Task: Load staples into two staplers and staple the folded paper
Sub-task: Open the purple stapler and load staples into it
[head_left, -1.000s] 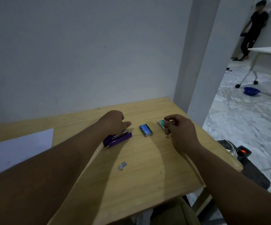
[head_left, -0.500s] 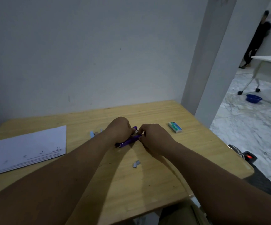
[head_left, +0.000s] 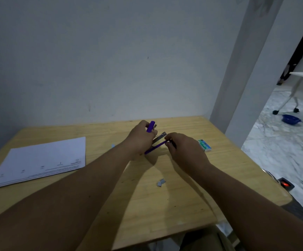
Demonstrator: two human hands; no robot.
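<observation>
I am reaching both forearms forward over the wooden worktop (head_left: 174, 205), hands meeting near its far middle. My left hand (head_left: 139, 140) is curled around the purple stapler (head_left: 155, 146), its fingers lifting the hinged top cover (head_left: 150, 126) upright so the metal magazine (head_left: 159, 138) is showing. My right hand (head_left: 185, 149) is pinching the front end of the stapler's base, fingertips pressed together; whether staples are between them I cannot tell. The staple box (head_left: 204, 145) is lying just right of my right hand. Loose staple strips (head_left: 160, 182) are lying nearer me. The folded paper (head_left: 38, 162) is lying well apart at left.
</observation>
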